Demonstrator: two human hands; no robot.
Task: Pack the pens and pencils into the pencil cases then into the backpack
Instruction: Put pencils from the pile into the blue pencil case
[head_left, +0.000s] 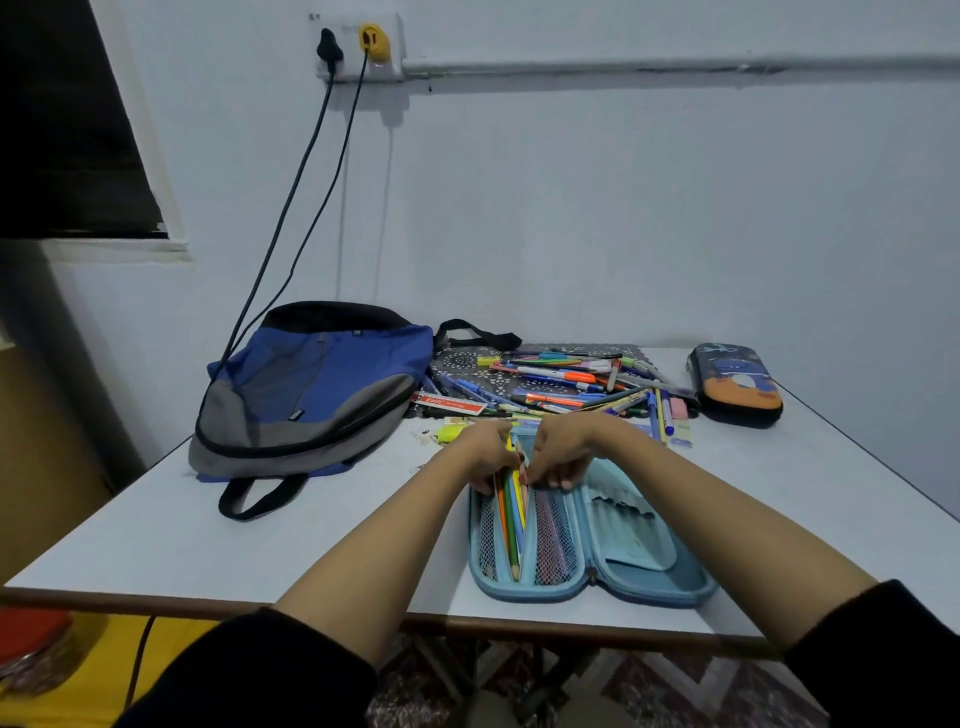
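My left hand (485, 457) grips a bunch of pencils (511, 525) lying in the left mesh pocket of the open blue pencil case (644, 571). My right hand (563, 452) sits just beside it, fingers curled down at the pencils' far ends; whether they pinch anything I cannot tell. Just beyond my fingers lies a heap of pens (571, 384). The backpack (311, 389) is off to their left, and a dark pencil case (735, 384) off to their right.

Near desk (208, 519) edge: light blue pencil case (660, 587), open flat; coloured pencils (511, 519) lengthwise in its left half. Behind it: heap of loose pens and pencils (566, 384). Far right: dark printed pencil case (735, 384), closed. Left: blue-grey backpack (311, 389), lying flat
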